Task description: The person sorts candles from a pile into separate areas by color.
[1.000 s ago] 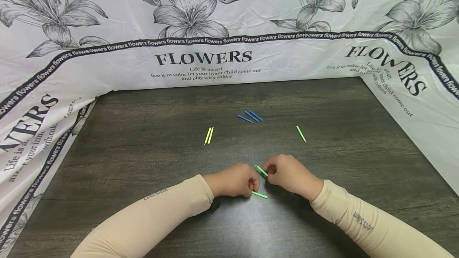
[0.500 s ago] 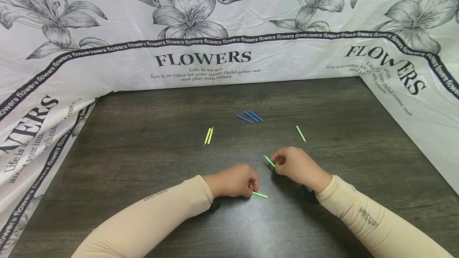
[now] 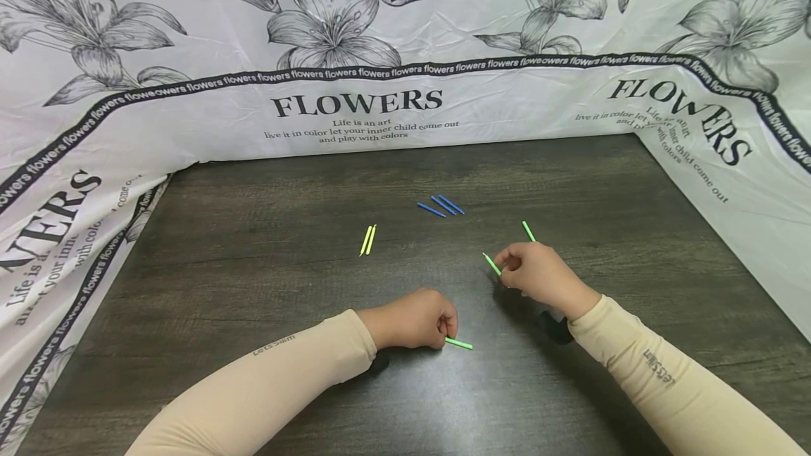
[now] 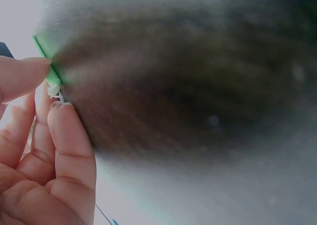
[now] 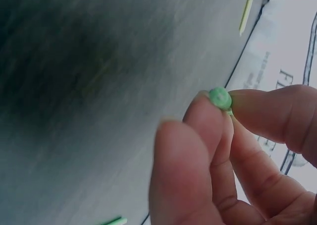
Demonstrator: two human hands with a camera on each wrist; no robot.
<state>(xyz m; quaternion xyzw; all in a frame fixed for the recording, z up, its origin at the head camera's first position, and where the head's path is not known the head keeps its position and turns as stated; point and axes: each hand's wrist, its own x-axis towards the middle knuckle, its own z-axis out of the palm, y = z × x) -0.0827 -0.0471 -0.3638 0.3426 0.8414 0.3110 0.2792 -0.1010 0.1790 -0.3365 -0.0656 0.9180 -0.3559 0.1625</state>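
In the head view my left hand (image 3: 415, 319) rests low at the middle of the table, thumb and fingertips pinching one end of a thin green candle (image 3: 459, 343). The left wrist view shows the thumb against that candle (image 4: 52, 76), its pale wick end close to a fingertip. Farther forward and right, my right hand (image 3: 538, 273) pinches a second green candle (image 3: 491, 264), its wick end pointing to the far left. The right wrist view shows this candle's round blunt end (image 5: 220, 98) between thumb and fingers. A third green candle (image 3: 529, 231) lies just beyond the right hand, partly hidden by it.
Two yellow candles (image 3: 367, 240) lie side by side left of centre on the dark wooden table (image 3: 253, 231). Several blue candles (image 3: 441, 205) lie farther back. A white flower-printed cloth (image 3: 355, 111) borders the table at the back and sides.
My right hand has moved away from the left hand, forward and to the right, carrying its green candle; it now partly covers the third green candle. My left hand has stayed in place.
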